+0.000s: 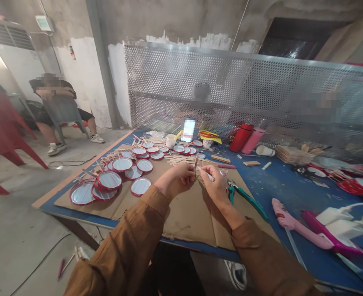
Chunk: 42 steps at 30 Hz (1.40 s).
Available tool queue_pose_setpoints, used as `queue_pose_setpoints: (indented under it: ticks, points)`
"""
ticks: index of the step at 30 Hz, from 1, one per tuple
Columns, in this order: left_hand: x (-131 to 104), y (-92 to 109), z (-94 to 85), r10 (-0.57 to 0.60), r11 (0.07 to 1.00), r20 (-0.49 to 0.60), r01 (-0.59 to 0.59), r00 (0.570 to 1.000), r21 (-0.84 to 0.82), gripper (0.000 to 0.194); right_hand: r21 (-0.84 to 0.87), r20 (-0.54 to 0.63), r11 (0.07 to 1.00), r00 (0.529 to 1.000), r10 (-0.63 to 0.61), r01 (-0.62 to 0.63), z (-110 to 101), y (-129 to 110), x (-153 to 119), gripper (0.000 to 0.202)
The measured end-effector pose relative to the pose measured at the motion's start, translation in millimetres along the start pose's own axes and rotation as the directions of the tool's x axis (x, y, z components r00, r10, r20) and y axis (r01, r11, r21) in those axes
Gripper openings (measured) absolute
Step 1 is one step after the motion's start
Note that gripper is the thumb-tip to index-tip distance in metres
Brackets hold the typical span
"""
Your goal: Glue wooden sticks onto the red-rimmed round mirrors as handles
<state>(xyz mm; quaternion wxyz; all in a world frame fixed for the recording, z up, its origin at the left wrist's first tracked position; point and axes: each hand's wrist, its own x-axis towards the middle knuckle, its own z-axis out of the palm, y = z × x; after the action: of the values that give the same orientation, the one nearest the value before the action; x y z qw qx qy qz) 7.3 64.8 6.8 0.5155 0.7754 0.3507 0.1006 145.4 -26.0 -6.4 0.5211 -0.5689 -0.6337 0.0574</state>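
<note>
My left hand is closed on a thin wooden stick, held upright above the cardboard sheet. Close on its right, my right hand pinches a small white tube-like object, with its tip near the stick. Its exact kind is too small to make out. Pliers with teal handles lie just right of my right hand. Left of my hands are several round, red-rimmed discs, some overlapping. Flat wooden sticks are spread out behind my hands.
A pink glue gun and white plugs are on the blue table at right. Red and pink bottles, a paper cup and a lit phone stand before a perforated metal screen. Another person sits at far left.
</note>
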Motion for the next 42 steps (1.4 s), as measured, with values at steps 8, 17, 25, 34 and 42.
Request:
queue_pose_setpoints:
  ticks: [8, 17, 25, 34, 42]
  points:
    - [-0.4, 1.2, 0.6, -0.007, 1.0, -0.002, 0.007, 1.0, 0.008, 0.014, 0.002, 0.045, 1.0, 0.999, -0.026, 0.026, 0.2, -1.0, -0.1, 0.018]
    - [-1.2, 2.7, 1.0, 0.001, 1.0, -0.002, -0.001, 1.0, 0.007, 0.015, 0.019, 0.039, 1.0, 0.999, -0.014, 0.013, 0.7, -0.4, 0.1, 0.018]
    - [0.3, 0.6, 0.2, 0.016, 1.0, 0.001, -0.017, 1.0, 0.018, 0.013, 0.033, 0.04, 0.999, 0.999, -0.015, 0.014, 0.7, 1.5, -0.2, 0.017]
    - [1.2, 0.2, 0.3, 0.014, 1.0, 0.009, -0.015, 1.0, 0.027, 0.016, 0.018, 0.03, 1.0, 0.999, -0.025, 0.025, 0.4, 1.9, 0.4, 0.017]
    - [0.9, 1.2, 1.0, 0.005, 1.0, 0.001, -0.005, 1.0, 0.021, 0.013, 0.017, 0.067, 1.0, 0.998, -0.016, 0.014, -0.3, -1.7, -0.2, 0.018]
